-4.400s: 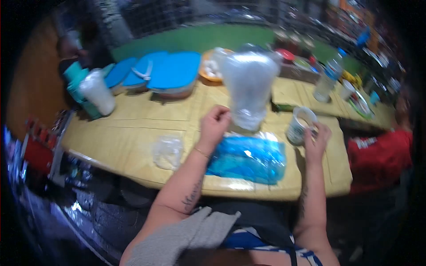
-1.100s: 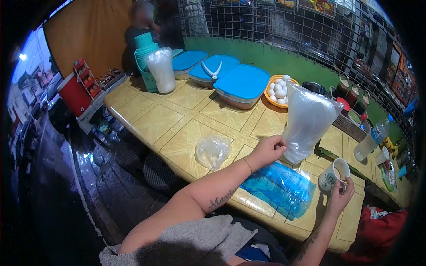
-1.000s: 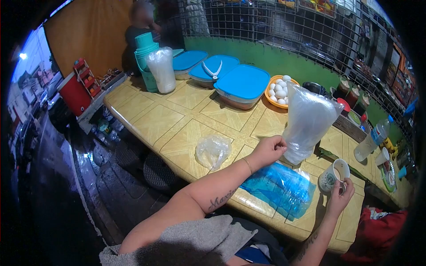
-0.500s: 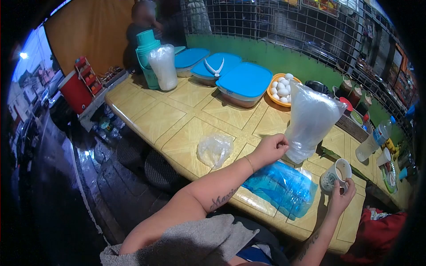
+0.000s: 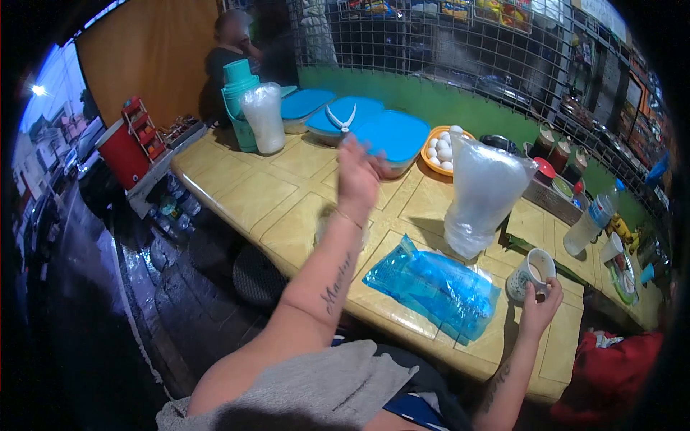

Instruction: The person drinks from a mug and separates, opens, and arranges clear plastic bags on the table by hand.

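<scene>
White cup (image 5: 519, 284), mouth upward, long axis upright — right hand (image 5: 543, 304) holding

From here I see a thin, shiny gold band (image 5: 350, 218) around the wrist, next to the left hand (image 5: 359, 179). Dark, curly writing (image 5: 336, 284) runs along the left forearm. More dark writing (image 5: 497, 384) marks the right forearm, low and right of the middle. A fuzzy gray cloth (image 5: 309, 384) covers the shoulder at the bottom of the frame, beside blue clothes (image 5: 415, 409) with white bits.
</scene>
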`<state>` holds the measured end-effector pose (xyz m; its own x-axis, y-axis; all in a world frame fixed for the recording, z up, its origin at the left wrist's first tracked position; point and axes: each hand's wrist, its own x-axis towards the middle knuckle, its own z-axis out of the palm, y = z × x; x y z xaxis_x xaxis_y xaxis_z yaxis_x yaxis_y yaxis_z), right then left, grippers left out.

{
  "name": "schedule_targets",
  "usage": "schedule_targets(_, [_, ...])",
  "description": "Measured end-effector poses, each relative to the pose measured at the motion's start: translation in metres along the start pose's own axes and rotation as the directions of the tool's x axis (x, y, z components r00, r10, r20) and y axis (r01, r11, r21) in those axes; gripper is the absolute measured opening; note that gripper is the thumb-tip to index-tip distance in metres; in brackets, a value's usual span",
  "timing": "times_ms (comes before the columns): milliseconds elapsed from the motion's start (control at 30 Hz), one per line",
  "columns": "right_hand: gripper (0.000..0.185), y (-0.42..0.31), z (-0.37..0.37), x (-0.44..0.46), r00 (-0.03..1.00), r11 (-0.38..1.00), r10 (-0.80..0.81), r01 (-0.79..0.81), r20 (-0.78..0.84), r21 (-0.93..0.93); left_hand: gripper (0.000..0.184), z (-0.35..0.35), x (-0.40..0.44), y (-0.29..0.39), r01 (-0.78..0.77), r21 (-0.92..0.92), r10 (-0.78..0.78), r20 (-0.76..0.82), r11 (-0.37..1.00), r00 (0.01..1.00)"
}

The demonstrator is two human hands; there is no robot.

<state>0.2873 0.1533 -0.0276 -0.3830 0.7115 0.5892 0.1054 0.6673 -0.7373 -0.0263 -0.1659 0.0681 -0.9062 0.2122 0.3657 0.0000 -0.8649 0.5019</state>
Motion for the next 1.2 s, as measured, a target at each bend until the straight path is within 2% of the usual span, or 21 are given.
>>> schedule_targets(33, [0.045,-0.001,-0.002,0.000,1.000,0.997,-0.030,0.030,-0.005,-0.067,0.038,-0.007,0.018,0.023,-0.008,-0.094,0.012,0.047,0.996,0.999])
schedule_targets(100, [0.046,-0.005,-0.004,0.000,1.000,0.995,-0.031,0.031,0.001,-0.092,0.045,0.046,0.016,0.076,-0.308,-0.085,0.285,-0.210,0.947,0.935])
schedule_targets(167, [0.047,-0.006,-0.004,-0.001,1.000,0.993,-0.024,0.023,-0.006,-0.112,0.063,0.069,0.025,0.127,-0.484,-0.016,0.476,-0.155,0.875,0.866])
schedule_targets(233, [0.048,-0.005,-0.004,-0.002,1.000,0.994,-0.026,0.025,-0.004,-0.103,0.077,0.116,0.007,0.162,-0.578,-0.044,0.555,-0.227,0.815,0.800])
schedule_targets(267, [0.048,-0.004,-0.004,-0.002,1.000,0.995,-0.025,0.025,-0.003,-0.100,0.083,0.110,0.007,0.191,-0.501,-0.199,0.506,-0.027,0.842,0.862])
schedule_targets(300, [0.048,-0.003,-0.006,-0.002,0.999,0.995,-0.032,0.033,0.010,-0.097,0.084,0.120,-0.005,0.211,-0.378,-0.322,0.461,0.241,0.868,0.854])
schedule_targets(333, [0.048,-0.003,-0.005,-0.002,1.000,0.994,-0.027,0.028,0.010,-0.104,0.085,0.143,-0.031,0.217,-0.196,-0.428,0.408,0.487,0.882,0.772])
schedule_targets(367, [0.048,-0.003,-0.005,-0.001,1.000,0.994,-0.028,0.028,0.009,-0.109,0.076,0.168,-0.063,0.216,0.026,-0.400,0.312,0.751,0.916,0.582])
schedule_targets(400, [0.048,-0.003,-0.005,-0.001,0.999,0.993,-0.033,0.034,0.009,-0.116,0.049,0.172,-0.082,0.220,0.038,-0.351,0.294,0.834,0.936,0.467])
schedule_targets(433, [0.048,-0.006,-0.004,-0.002,0.999,0.991,-0.051,0.051,0.002,-0.121,0.036,0.181,-0.103,0.216,0.024,-0.457,0.443,0.873,0.889,0.206])
schedule_targets(500, [0.048,-0.004,-0.004,-0.001,0.999,0.992,-0.041,0.042,0.009,-0.117,0.029,0.202,-0.130,0.227,0.043,-0.162,0.167,0.945,0.986,-0.280])
schedule_targets(567, [0.048,-0.004,-0.004,0.000,0.999,0.993,-0.034,0.035,0.009,-0.110,0.030,0.204,-0.141,0.231,-0.185,0.265,-0.322,0.824,0.946,-0.466])
schedule_targets(600, [0.048,-0.003,-0.003,-0.001,1.000,0.994,-0.029,0.029,0.007,-0.107,0.031,0.196,-0.144,0.221,-0.320,0.267,-0.396,0.793,0.909,-0.462])
schedule_targets(667, [0.048,-0.001,-0.003,-0.001,1.000,0.995,-0.017,0.017,-0.001,-0.103,0.041,0.153,-0.140,0.207,-0.310,0.320,-0.384,0.907,0.895,-0.173])
schedule_targets(767, [0.048,0.001,-0.003,-0.001,1.000,0.995,-0.020,0.019,-0.009,-0.097,0.077,0.078,-0.115,0.156,-0.262,0.380,-0.243,0.868,0.887,0.433])
schedule_targets(800, [0.048,0.000,-0.003,-0.002,1.000,0.996,-0.009,0.008,-0.005,-0.088,0.088,0.072,-0.112,0.151,-0.100,0.514,-0.335,0.682,0.852,0.650])
schedule_targets(833, [0.049,-0.003,-0.003,-0.002,1.000,0.997,0.003,-0.003,-0.003,-0.078,0.098,0.060,-0.102,0.142,-0.024,0.514,-0.328,0.581,0.857,0.745])
schedule_targets(867, [0.049,-0.003,-0.003,-0.001,1.000,0.998,0.016,-0.016,-0.006,-0.067,0.099,0.047,-0.094,0.138,0.011,0.506,-0.322,0.532,0.862,0.783])
schedule_targets(1033, [0.047,-0.003,-0.003,-0.001,1.000,0.997,0.005,-0.007,-0.023,-0.072,0.079,0.025,-0.062,0.145,0.055,-0.041,-0.026,0.506,0.998,0.862])
schedule_targets(1100, [0.047,0.001,-0.002,-0.002,1.000,0.992,-0.016,0.012,-0.024,-0.122,0.075,0.039,-0.053,0.150,-0.037,-0.086,0.077,0.528,0.996,0.846])
schedule_targets(1200, [0.051,0.026,0.008,0.004,0.999,0.993,-0.019,0.022,-0.027,0.113,0.083,0.053,-0.037,0.144,-0.031,-0.022,0.038,0.609,0.999,0.792])
